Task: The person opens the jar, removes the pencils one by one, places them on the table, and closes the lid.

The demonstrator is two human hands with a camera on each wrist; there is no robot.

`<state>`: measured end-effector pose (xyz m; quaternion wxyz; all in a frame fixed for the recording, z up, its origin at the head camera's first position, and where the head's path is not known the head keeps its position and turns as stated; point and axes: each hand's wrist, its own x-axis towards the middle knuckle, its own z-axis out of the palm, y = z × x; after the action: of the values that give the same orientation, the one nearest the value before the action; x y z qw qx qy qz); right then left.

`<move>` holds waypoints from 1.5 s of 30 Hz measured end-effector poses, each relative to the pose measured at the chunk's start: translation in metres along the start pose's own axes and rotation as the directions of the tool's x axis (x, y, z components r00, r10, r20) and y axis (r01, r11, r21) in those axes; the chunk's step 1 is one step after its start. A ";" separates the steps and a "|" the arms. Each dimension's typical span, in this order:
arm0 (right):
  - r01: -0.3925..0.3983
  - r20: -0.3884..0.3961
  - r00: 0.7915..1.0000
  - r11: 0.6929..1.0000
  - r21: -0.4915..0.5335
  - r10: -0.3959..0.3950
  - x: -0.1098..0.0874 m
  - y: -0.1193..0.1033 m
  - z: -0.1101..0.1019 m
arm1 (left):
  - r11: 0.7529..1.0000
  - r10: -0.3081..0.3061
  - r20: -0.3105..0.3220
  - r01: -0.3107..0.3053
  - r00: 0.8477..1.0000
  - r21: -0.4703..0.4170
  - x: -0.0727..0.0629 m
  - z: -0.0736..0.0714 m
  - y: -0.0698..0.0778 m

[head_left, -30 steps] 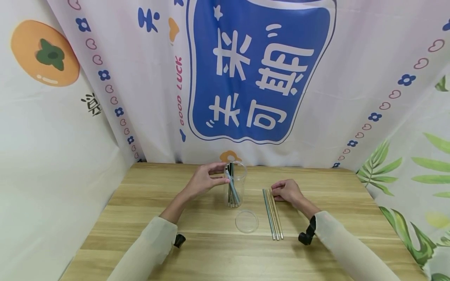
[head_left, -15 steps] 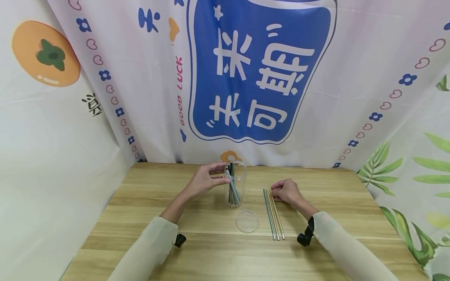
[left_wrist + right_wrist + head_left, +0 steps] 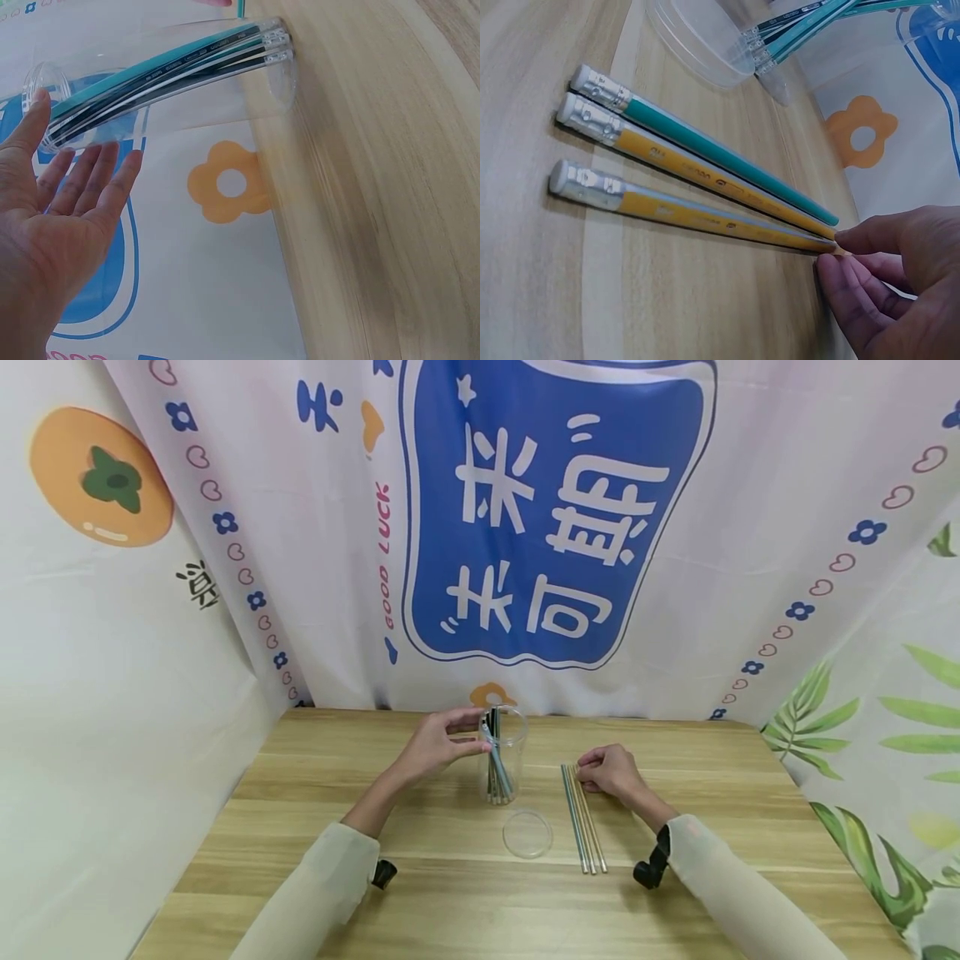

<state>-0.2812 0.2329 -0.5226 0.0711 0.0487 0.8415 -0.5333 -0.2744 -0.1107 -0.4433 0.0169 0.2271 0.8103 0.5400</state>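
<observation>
A clear plastic jar [image 3: 515, 764] stands upright near the table's back edge, with several pencils [image 3: 165, 71], black and teal, leaning inside. My left hand [image 3: 435, 745] holds the jar near its rim, thumb on one side and fingers on the other. Three pencils with white erasers lie on the table to the right: a green pencil [image 3: 727, 161], a middle yellow pencil [image 3: 705, 172] and an outer yellow pencil [image 3: 705, 219]. With thumb and fingertips, my right hand [image 3: 900, 277] pinches the far end of the outer yellow pencil, whose tip is hidden there.
A round clear lid [image 3: 527, 857] lies flat on the wooden table [image 3: 450, 910], in front of the jar and left of the loose pencils. Directly behind the table's back edge hangs a printed cloth [image 3: 337, 610], with more cloth at both sides.
</observation>
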 end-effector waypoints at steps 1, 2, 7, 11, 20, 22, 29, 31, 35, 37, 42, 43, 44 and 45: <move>0.002 0.001 1.000 1.000 0.000 -0.002 0.000 0.000 0.000 | 1.000 0.000 0.001 0.000 1.000 -0.001 0.000 0.000 0.000; 0.003 0.000 1.000 1.000 0.002 -0.003 0.000 0.000 -0.001 | 1.000 -0.003 0.001 0.003 1.000 -0.001 0.000 0.000 0.000; 0.093 -0.018 0.995 0.990 -0.109 -0.095 -0.004 -0.007 -0.005 | 1.000 -0.012 0.011 0.012 1.000 -0.002 0.000 0.000 0.000; 0.171 -0.022 0.984 0.973 -0.153 -0.176 -0.006 -0.020 -0.009 | 1.000 -0.013 0.010 0.013 1.000 -0.007 0.000 0.000 0.000; 0.282 0.022 0.959 0.959 -0.033 -0.281 -0.011 -0.043 -0.011 | 1.000 -0.005 0.007 0.005 1.000 0.007 0.002 0.000 -0.003; 0.318 0.015 0.948 0.947 -0.052 -0.317 -0.013 -0.050 -0.012 | 1.000 -0.004 0.010 0.004 1.000 0.003 0.002 0.000 -0.003; 0.443 0.000 0.896 0.895 -0.055 -0.444 -0.020 -0.075 -0.014 | 1.000 -0.010 0.016 0.011 1.000 -0.006 0.001 -0.001 -0.003; 0.466 0.005 0.885 0.883 -0.058 -0.466 -0.022 -0.081 -0.014 | 1.000 -0.009 0.016 0.009 1.000 -0.004 0.001 -0.001 -0.003; 0.499 0.037 0.866 0.865 -0.048 -0.498 -0.025 -0.093 -0.013 | 1.000 -0.005 0.012 0.005 1.000 0.007 0.001 -0.001 -0.004; 0.517 0.056 0.856 0.855 -0.039 -0.515 -0.026 -0.099 -0.012 | 1.000 -0.007 0.010 0.007 1.000 0.009 0.002 -0.001 -0.003; 0.553 0.110 0.828 0.833 -0.008 -0.549 -0.030 -0.118 -0.009 | 1.000 -0.002 0.007 0.002 1.000 0.000 0.001 -0.001 -0.002; 0.561 0.122 0.822 0.828 -0.006 -0.556 -0.031 -0.121 -0.008 | 1.000 0.000 0.007 0.000 1.000 -0.002 0.002 -0.001 -0.002; 0.569 0.135 0.815 0.822 -0.006 -0.564 -0.032 -0.125 -0.007 | 1.000 0.002 0.007 -0.002 1.000 -0.003 0.002 -0.001 -0.002; 0.577 0.146 0.809 0.817 -0.007 -0.570 -0.032 -0.128 -0.006 | 1.000 0.003 0.008 -0.003 1.000 -0.006 0.002 -0.001 -0.002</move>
<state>-0.2699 0.1831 -0.4003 -0.0339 -0.2461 0.8233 -0.5104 -0.2769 -0.1117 -0.4440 0.0200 0.2303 0.8083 0.5414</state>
